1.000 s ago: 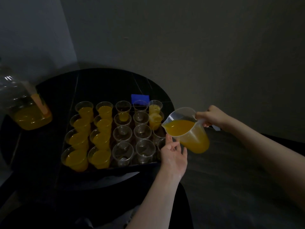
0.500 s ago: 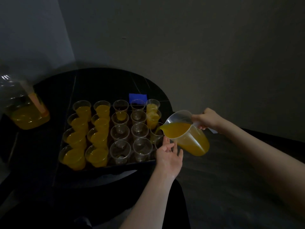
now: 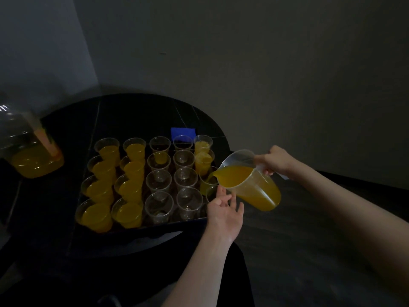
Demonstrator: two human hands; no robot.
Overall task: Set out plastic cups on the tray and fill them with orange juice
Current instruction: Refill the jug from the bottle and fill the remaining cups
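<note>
On the dark tray (image 3: 132, 228), clear plastic cups (image 3: 159, 203) stand in rows: the two left columns hold orange juice, the middle two look mostly empty w/ one part-filled, and the far-right column has juice in its back cups. At the tray's right edge a clear jug (image 3: 252, 180) of orange juice (image 3: 259, 191) is tilted, spout over the third right-column cup (image 3: 208, 178). Right hand (image 3: 275, 160) has its fingers curled round the jug's handle. Left hand (image 3: 224, 212) sits below the spout, near the front-right cup, fingers straight and spread, holding nothing; can't tell if it touches a cup. Tray rests on a round black bench (image 3: 132, 111) w/ faint seam lines. Small blue object (image 3: 183, 132) lies just behind the cups. Big clear container (image 3: 28, 149) part-full of juice at left, blurred. Grey walls meet in a corner behind; room is dim, dark floor (image 3: 309, 251) at right.
</note>
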